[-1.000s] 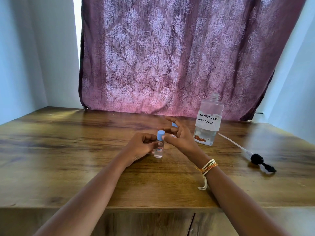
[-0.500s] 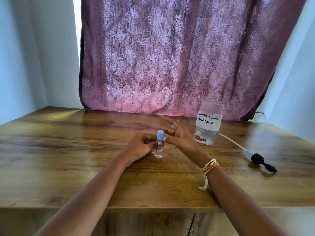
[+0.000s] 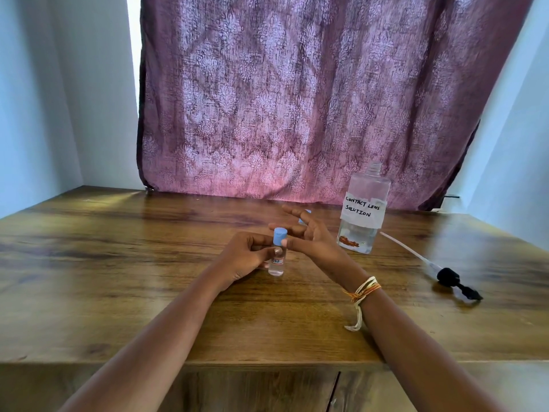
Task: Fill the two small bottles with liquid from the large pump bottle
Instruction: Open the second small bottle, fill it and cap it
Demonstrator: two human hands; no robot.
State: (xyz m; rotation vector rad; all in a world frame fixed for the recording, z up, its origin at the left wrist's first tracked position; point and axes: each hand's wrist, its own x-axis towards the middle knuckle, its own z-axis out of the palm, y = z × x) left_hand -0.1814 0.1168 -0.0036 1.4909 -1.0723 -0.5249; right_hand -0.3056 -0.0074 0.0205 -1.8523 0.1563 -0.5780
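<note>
A small clear bottle (image 3: 277, 261) with a blue cap (image 3: 280, 236) stands upright on the wooden table (image 3: 118, 263). My left hand (image 3: 246, 257) grips its body. My right hand (image 3: 309, 239) pinches the blue cap with thumb and forefinger, the other fingers spread. Behind my right hand only the blue cap of a second small bottle (image 3: 306, 216) shows. The large clear bottle (image 3: 364, 212), labelled "contact lens solution", stands uncapped to the right with a little liquid at the bottom. Its black pump head with a white tube (image 3: 445, 275) lies on the table.
A purple patterned curtain (image 3: 297, 99) hangs behind the table, between pale walls. The table's front edge (image 3: 267, 364) runs below my forearms, with cabinet doors beneath it.
My right hand's fingers have shifted slightly on the cap, uncurling a little. The small bottle and my left hand stay in place.
</note>
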